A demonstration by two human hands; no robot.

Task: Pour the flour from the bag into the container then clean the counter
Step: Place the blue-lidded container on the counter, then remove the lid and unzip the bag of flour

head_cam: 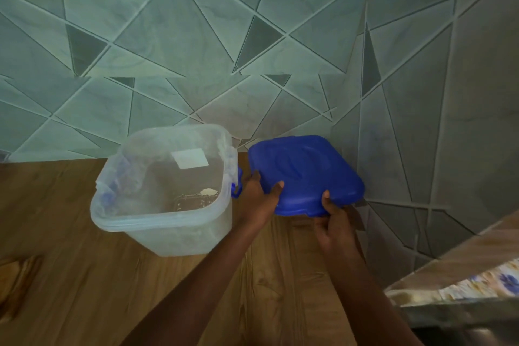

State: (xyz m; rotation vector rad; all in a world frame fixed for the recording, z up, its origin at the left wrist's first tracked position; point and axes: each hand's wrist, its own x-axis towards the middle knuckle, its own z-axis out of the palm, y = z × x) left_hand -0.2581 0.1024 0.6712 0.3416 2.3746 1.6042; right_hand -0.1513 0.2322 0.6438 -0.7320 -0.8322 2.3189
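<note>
A clear square plastic container (165, 205) stands open on the wooden counter (84, 275), with only a trace of white flour at its bottom. Just to its right, a blue lid (306, 171) is held above the counter near the tiled wall. My left hand (258, 196) grips the lid's near left edge, thumb on top. My right hand (334, 222) grips its front edge, thumb on top and fingers under. No flour bag is in view.
A tiled wall (196, 50) with a triangle pattern rises right behind the container and wraps round on the right. At the lower right a ledge (463, 261) and a patterned cloth (477, 286) jut in. A dark knot marks the counter's left edge.
</note>
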